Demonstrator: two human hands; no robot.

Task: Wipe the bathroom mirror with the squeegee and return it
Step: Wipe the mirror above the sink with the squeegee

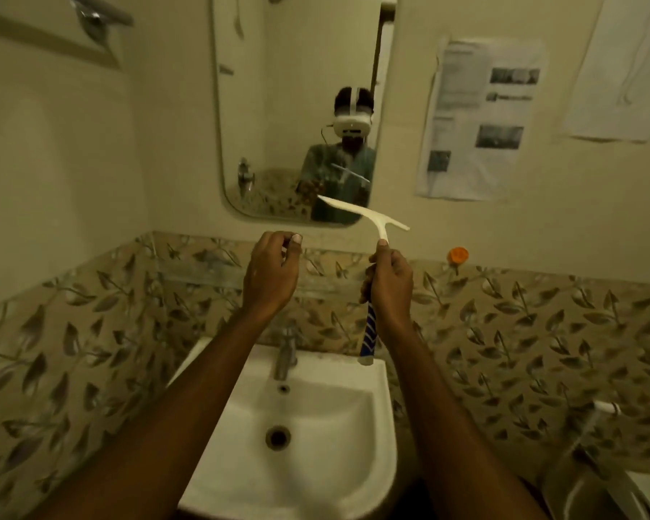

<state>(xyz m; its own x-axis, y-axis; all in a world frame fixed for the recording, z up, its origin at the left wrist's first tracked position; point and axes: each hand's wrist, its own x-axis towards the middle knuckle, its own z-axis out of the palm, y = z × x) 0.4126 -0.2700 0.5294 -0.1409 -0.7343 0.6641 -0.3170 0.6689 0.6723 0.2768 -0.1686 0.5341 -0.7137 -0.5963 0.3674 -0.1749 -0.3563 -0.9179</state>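
The squeegee point(361, 213) has a white blade head and a blue-and-white striped handle. My right hand point(389, 283) grips that handle upright above the sink, with the blade tilted just below the mirror's lower edge. The mirror point(297, 88) hangs on the cream wall straight ahead and reflects a person wearing a headset. My left hand point(273, 273) floats to the left of the squeegee, fingers loosely curled and holding nothing. It is apart from the blade's left tip.
A white sink point(368, 482) with a metal tap point(286, 350) sits below my forearms. Leaf-patterned tiles line the lower wall. A printed paper sheet point(477, 118) hangs right of the mirror, with an orange hook point(458, 255) beneath it. A shelf with metal fittings is at the top left.
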